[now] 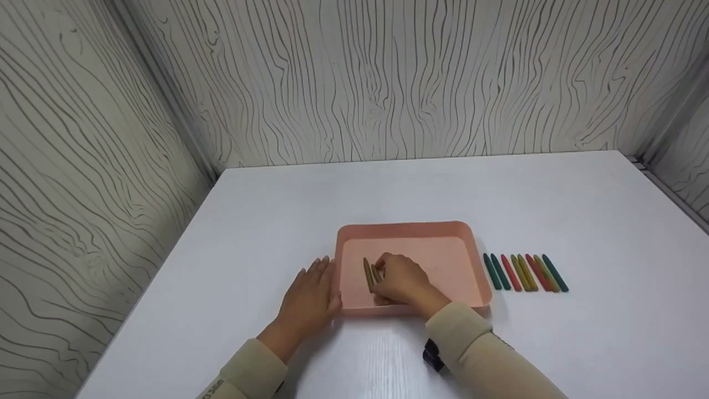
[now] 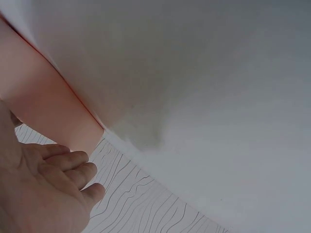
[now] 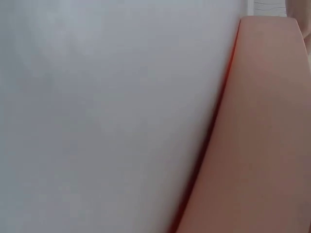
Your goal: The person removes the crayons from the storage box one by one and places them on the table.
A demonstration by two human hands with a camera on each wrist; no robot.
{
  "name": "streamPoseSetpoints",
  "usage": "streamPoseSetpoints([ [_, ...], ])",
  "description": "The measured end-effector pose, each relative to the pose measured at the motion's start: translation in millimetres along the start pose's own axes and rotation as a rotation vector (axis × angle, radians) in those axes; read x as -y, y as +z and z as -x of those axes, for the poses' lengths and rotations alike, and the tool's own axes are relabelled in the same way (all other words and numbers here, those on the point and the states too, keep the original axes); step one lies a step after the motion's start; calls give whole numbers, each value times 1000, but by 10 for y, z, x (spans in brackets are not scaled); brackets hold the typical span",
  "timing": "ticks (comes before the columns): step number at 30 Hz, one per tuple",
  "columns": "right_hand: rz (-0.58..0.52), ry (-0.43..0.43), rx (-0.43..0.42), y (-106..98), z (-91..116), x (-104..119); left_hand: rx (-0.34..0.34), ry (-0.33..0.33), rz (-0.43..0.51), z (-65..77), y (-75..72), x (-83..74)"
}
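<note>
A shallow pink tray [image 1: 412,311] lies on the white table. Inside it, toward the left, one olive crayon [image 1: 368,275] lies lengthwise. Just right of that, my right hand [image 1: 406,281] reaches in over the near rim and pinches a second olive crayon [image 1: 376,273], partly hidden by the fingers. My left hand [image 1: 309,297] rests against the tray's left wall with its fingers extended; the left wrist view shows its palm [image 2: 43,194] beside the pink wall [image 2: 53,104]. The right wrist view holds mostly the tray's outer side [image 3: 252,136], not the crayon.
Right of the tray, a row of several crayons [image 1: 525,272] in green, red and olive-yellow lies on the table [image 1: 277,210]. Wood-patterned panels [image 1: 388,83] stand behind and at the sides. A black object [image 1: 432,356] shows under the right cuff.
</note>
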State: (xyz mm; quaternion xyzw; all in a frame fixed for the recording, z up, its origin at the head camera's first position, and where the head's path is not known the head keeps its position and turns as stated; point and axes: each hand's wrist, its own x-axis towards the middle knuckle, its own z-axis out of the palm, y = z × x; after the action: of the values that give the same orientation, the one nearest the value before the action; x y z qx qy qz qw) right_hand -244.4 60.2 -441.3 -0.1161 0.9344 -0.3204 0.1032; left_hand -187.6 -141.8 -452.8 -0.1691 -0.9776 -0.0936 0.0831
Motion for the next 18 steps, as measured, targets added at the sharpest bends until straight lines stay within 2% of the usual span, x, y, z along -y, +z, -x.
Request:
streamPoseSetpoints([
  [6,-288,49,59,-43,-2,-65,8,-9,0,7,-12,-15],
  [12,-329,18,10,-171,-23,-109,14,-11,-7,1,-12,-11],
  [18,-341,33,-27,-383,-3,-145,28,-26,5,-9,3,-7],
])
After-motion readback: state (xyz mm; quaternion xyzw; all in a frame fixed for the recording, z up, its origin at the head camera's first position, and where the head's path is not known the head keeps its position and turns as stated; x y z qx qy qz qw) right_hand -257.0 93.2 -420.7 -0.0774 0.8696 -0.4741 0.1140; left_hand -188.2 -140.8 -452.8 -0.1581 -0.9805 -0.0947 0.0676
